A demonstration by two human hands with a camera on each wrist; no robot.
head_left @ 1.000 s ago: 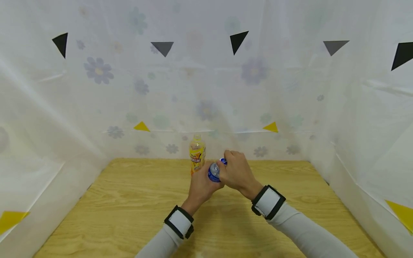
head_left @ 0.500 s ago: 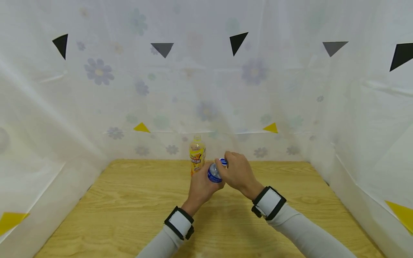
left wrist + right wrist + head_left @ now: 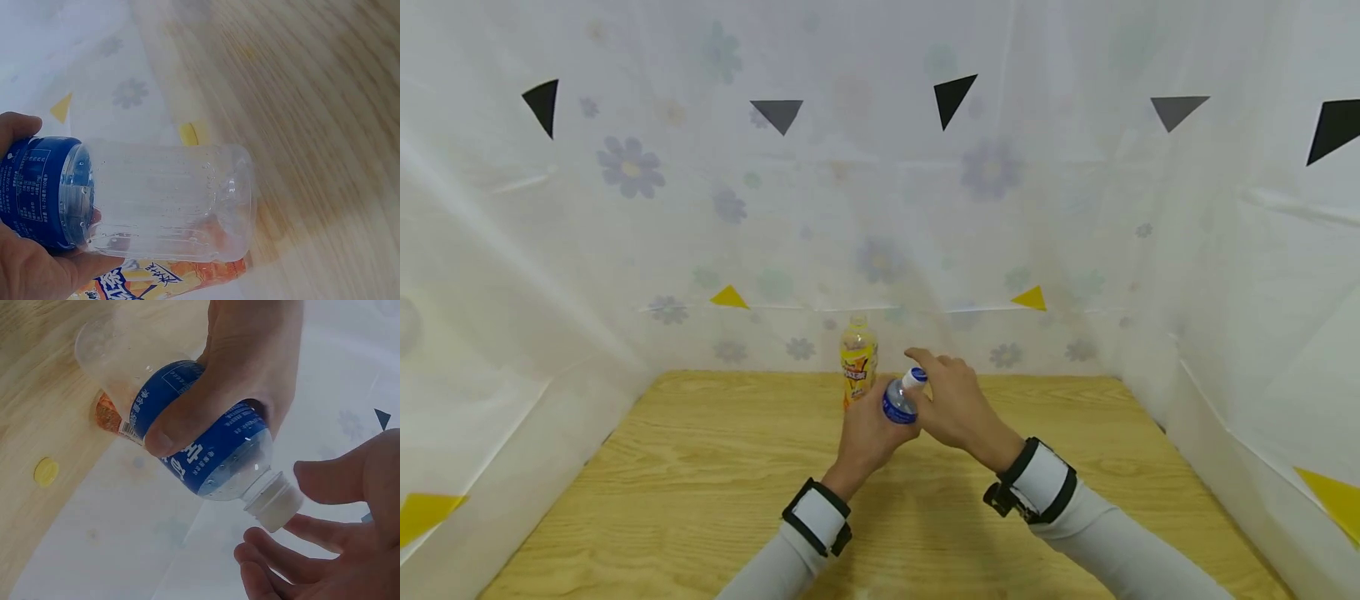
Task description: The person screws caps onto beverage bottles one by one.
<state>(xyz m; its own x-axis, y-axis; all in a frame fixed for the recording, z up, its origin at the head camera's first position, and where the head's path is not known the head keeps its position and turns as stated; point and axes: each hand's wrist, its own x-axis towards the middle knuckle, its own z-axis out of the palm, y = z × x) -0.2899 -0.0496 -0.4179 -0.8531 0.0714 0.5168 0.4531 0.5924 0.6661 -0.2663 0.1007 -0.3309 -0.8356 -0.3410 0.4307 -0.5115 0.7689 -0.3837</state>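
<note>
From the head view we cannot see most of the water bottle [image 3: 898,402], since the left hand [image 3: 867,435] covers it. The orange bottle [image 3: 858,358] beyond the hands has a label too small for us to read. The left wrist view crops that label.

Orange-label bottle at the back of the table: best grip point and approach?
Grip the orange-label bottle round its labelled middle, coming from its left. It stands upright near the curtain, and the left hand, holding the clear bottle, crowds its front and right; the right hand is there too.
</note>
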